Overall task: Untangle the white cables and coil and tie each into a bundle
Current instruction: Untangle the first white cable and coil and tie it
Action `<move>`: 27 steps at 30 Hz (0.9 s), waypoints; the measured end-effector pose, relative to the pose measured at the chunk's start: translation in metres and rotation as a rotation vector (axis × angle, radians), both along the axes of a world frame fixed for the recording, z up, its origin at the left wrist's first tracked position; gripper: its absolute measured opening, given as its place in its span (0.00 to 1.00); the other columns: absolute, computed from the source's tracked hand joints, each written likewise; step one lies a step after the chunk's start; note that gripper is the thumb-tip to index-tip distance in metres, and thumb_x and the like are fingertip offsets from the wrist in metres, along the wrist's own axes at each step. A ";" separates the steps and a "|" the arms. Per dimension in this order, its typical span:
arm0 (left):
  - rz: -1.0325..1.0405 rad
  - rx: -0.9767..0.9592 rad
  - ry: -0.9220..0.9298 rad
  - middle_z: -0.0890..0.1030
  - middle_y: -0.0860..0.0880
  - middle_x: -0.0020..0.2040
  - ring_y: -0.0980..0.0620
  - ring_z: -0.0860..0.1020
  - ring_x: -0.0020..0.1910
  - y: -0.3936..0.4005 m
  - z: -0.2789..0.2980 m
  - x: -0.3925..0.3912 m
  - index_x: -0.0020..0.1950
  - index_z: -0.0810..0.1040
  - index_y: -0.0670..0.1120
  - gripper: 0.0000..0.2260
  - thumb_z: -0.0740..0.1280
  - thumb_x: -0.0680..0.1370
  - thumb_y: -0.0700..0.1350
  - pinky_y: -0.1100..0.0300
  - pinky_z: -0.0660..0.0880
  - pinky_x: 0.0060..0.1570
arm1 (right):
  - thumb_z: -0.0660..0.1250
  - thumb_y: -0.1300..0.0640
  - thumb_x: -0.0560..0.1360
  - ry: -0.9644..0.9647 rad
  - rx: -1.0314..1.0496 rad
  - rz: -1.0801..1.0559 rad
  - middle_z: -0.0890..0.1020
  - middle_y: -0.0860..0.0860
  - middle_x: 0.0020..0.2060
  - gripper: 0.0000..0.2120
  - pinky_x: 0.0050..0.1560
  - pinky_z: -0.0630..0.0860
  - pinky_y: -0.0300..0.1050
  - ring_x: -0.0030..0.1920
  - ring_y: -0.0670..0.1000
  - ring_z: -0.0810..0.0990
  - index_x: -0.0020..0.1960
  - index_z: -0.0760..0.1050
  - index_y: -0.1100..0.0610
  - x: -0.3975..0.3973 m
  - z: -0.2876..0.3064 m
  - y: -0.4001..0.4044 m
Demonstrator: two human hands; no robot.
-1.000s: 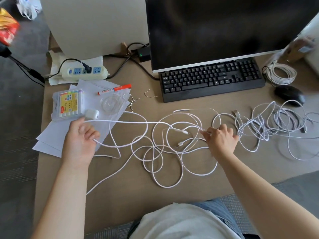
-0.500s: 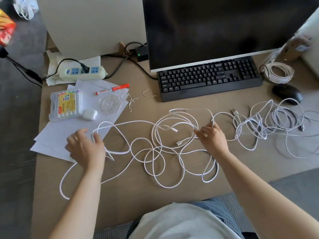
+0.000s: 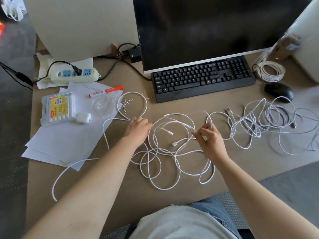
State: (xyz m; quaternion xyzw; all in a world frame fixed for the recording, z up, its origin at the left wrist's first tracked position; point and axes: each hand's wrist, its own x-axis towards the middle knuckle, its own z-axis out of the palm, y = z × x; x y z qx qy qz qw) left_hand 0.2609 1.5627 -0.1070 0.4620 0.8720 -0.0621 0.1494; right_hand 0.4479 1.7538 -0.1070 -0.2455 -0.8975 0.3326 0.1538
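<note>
A long white braided cable [image 3: 156, 171] lies in loose overlapping loops on the tan desk, in front of me. One loop [image 3: 145, 105] reaches up toward the keyboard, and a tail [image 3: 57, 183] trails off to the lower left. My left hand [image 3: 138, 129] rests on the cable at the left side of the loops, fingers curled over a strand. My right hand [image 3: 209, 135] pinches a strand at the right side. Two white plugs [image 3: 173, 144] lie between my hands. A second tangle of thinner white cables [image 3: 262, 123] sits to the right.
A black keyboard [image 3: 202, 78] and monitor [image 3: 207, 26] stand behind the cables, with a black mouse [image 3: 278, 91] and a coiled white cable [image 3: 270, 71] at right. At left lie papers [image 3: 60, 142], a marker box [image 3: 58, 106], an earbud case [image 3: 83, 117], an orange marker [image 3: 106, 91] and a power strip [image 3: 74, 75].
My left hand let go of the stretched cable at the far left and moved right to the middle loops. A new loop now lies up near the keyboard. My right hand stayed put.
</note>
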 end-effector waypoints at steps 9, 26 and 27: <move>0.307 0.134 -0.251 0.75 0.43 0.38 0.41 0.76 0.42 -0.003 0.030 0.007 0.37 0.67 0.46 0.17 0.56 0.82 0.53 0.54 0.67 0.38 | 0.63 0.47 0.75 0.081 0.113 0.032 0.71 0.50 0.39 0.17 0.35 0.70 0.45 0.35 0.50 0.69 0.36 0.77 0.59 0.012 -0.006 0.004; -0.233 -0.194 0.103 0.80 0.52 0.49 0.50 0.77 0.52 -0.004 0.065 0.016 0.54 0.80 0.50 0.22 0.50 0.82 0.59 0.60 0.62 0.34 | 0.62 0.59 0.79 0.169 -0.886 -0.200 0.73 0.54 0.31 0.10 0.30 0.64 0.39 0.30 0.49 0.66 0.43 0.79 0.62 -0.020 0.035 -0.003; -0.204 -0.259 0.129 0.80 0.51 0.50 0.49 0.78 0.53 -0.001 0.063 0.015 0.54 0.80 0.49 0.21 0.50 0.82 0.58 0.60 0.62 0.35 | 0.62 0.60 0.78 0.184 -0.921 -0.170 0.73 0.54 0.30 0.09 0.31 0.64 0.37 0.30 0.48 0.66 0.43 0.79 0.62 -0.021 0.038 -0.004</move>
